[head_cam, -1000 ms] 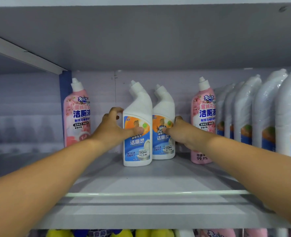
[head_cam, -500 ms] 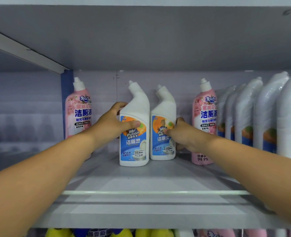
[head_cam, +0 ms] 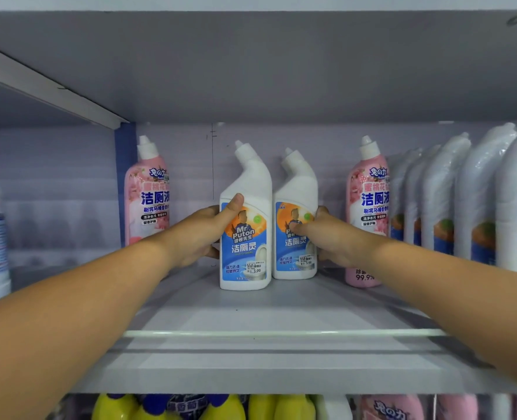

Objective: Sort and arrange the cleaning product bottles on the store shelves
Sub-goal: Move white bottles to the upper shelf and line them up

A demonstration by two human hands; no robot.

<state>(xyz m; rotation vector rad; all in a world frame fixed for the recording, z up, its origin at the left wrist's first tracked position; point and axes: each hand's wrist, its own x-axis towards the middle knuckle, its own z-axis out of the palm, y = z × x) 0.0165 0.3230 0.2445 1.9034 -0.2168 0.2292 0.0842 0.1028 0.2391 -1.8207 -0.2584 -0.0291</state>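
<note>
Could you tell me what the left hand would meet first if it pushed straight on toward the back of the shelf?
Probably the shelf's back wall; the left hand grips the left white bottle, and nothing shows behind it, though depth is unclear.

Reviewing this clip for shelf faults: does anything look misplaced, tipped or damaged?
Nothing tipped, spilled or visibly damaged. The one oddity: two white bottles, gripped by the left hand and right hand, stand between the pink bottles, apart from the white row.
</note>
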